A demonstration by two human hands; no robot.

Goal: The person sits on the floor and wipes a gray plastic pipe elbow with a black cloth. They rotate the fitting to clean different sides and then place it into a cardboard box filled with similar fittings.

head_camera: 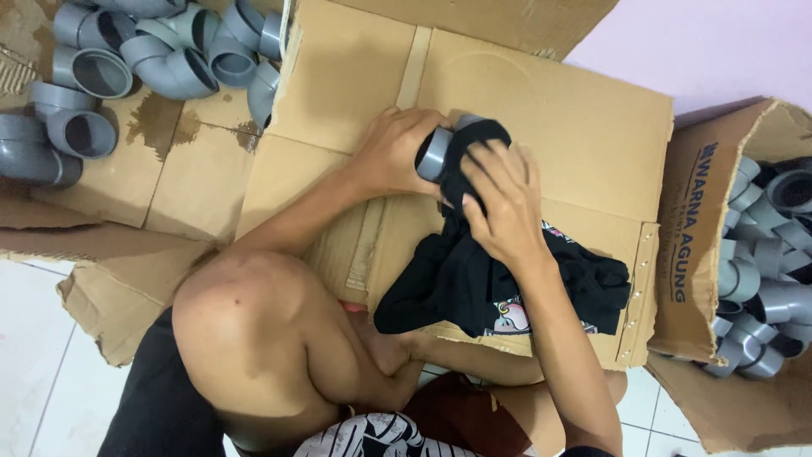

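My left hand (391, 152) grips a grey plastic pipe elbow (434, 154) by its open end, over a flattened cardboard sheet (541, 93). My right hand (501, 203) presses a black cloth (491, 279) against the elbow, so the cloth covers most of the fitting. The rest of the cloth hangs down and lies bunched on the cardboard by my right forearm. My bare knee (245, 313) rises below the left arm.
A heap of several grey pipe elbows (135, 59) lies on stained cardboard at the upper left. An open cardboard box (702, 228) at the right holds several more grey elbows (761, 254). White floor tiles (34, 338) show at the lower left.
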